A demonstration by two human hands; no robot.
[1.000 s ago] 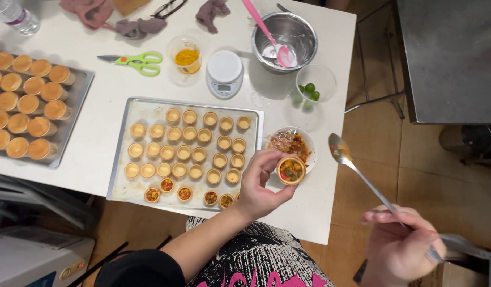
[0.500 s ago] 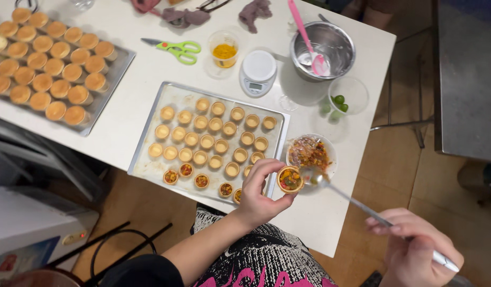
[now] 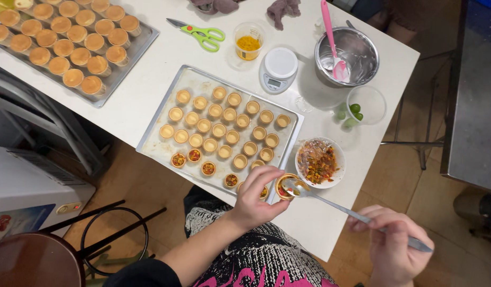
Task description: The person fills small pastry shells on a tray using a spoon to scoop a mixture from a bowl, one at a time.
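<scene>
The left hand (image 3: 256, 196) is pinching a small golden pastry cup (image 3: 285, 186) by its rim just off the metal baking tray (image 3: 165, 149), while the right hand (image 3: 396, 244) is closing around a long metal spoon (image 3: 341, 208) whose bowl is dipping into the cup. The shell is looking light, thin and brittle, so gentle fingertip support at the sides suits it, beside the white bowl of chopped red filling (image 3: 319, 162).

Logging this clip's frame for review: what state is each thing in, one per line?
Left hand: grip closed on a pastry cup.
Right hand: grip closed on a long spoon, bowl in the cup.
Filling bowl: partly full.
Near tray: most cups empty, a few along the front filled.
Far tray: cups full.
Scissors: closed.
Steel bowl: nearly empty, pink spatula inside.
</scene>
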